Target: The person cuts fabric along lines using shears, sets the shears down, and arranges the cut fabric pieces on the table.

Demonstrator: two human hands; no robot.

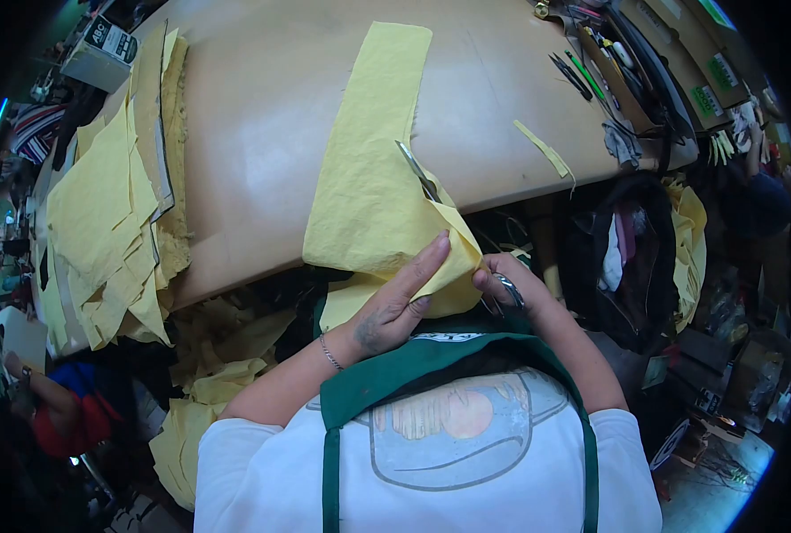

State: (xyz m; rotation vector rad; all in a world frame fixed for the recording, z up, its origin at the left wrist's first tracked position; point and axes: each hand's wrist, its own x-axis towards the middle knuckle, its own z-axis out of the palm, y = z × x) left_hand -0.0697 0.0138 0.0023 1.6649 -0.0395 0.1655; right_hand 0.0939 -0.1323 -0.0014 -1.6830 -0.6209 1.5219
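Two hands are on a long, matte yellow cloth panel (360, 178), and cutting along its right side looks to be the step in hand. The right hand (506, 274) has its fingers curled around the handles of silver metal scissors (421, 174); the blades pass beneath a raised fold and point toward the far side, though how wide they stand apart I cannot tell. The left hand (400, 298) lies at the near end, fingers together and flat over the fold; whether its thumb pinches cloth is unclear. The panel runs from under those fingers across the tan, smooth-topped bench (253, 133), its near end hanging past the edge. A clean closing of the blades would, I judge, call for the fold held taut and the left fingers clear of the metal.
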